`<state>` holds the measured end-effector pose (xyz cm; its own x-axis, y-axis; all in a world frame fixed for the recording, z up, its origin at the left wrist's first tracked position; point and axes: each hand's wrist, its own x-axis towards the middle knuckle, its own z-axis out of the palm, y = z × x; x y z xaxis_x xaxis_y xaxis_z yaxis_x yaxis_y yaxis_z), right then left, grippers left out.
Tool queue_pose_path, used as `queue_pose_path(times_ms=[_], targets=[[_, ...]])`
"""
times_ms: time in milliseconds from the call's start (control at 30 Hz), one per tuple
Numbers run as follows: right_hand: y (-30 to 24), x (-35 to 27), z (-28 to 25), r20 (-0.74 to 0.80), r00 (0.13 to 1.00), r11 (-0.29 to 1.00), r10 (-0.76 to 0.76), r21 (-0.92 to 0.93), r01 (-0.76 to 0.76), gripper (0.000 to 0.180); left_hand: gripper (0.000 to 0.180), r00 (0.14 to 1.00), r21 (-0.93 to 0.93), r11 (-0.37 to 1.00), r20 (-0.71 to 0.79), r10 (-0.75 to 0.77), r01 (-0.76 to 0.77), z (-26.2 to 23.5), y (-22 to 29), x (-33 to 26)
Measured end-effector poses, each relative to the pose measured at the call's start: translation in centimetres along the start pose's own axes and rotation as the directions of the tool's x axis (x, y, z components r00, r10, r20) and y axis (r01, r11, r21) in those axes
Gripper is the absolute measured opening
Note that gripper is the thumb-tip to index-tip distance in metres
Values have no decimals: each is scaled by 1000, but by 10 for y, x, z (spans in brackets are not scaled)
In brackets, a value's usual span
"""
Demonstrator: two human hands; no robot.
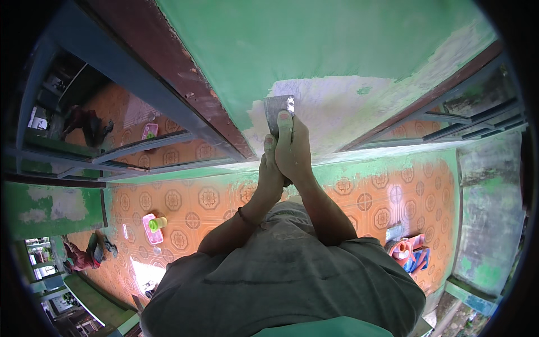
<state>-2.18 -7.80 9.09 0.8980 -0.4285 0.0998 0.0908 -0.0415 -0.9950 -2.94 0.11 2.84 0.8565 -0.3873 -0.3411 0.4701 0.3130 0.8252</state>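
Note:
A flat, dark metal scraper (273, 106) with white flecks on its blade lies against the wall (331, 95), where green paint gives way to a pale scraped patch. My right hand (293, 149) is closed around its lower part, the thumb stretched up onto the blade. Pressed close beside it, my left hand (270, 174) is closed too, its thumb pointing up along the grip. Both hands cover the handle. A thin dark band circles my left wrist.
Dark-framed windows (140, 143) with brown trim flank the wall. On the orange patterned floor (191, 219) stands a pink tray (150, 235) with a green-lidded container (157, 224). Orange and blue items (401, 251) lie at right. Another person (84, 255) is low down at far left.

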Motion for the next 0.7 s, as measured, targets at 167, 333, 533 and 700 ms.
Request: queue_pose_path(times_ms=[167, 333, 533, 700], targets=[[-5, 1, 1, -5, 992, 992, -128, -6, 128, 37, 71, 998, -15, 998, -15, 59, -59, 6, 9, -6], [-4, 0, 1, 18, 998, 998, -64, -19, 64, 37, 73, 1000, 55, 998, -25, -5, 6, 8, 10, -7], [1, -2, 2, -19, 1000, 1000, -20, 3, 20, 39, 67, 993, -26, 994, -44, -109, 108, 4, 6, -7], [4, -5, 6, -30, 999, 999, -40, -32, 39, 38, 66, 993, 10, 993, 7, -120, 120, -2, 0, -10]])
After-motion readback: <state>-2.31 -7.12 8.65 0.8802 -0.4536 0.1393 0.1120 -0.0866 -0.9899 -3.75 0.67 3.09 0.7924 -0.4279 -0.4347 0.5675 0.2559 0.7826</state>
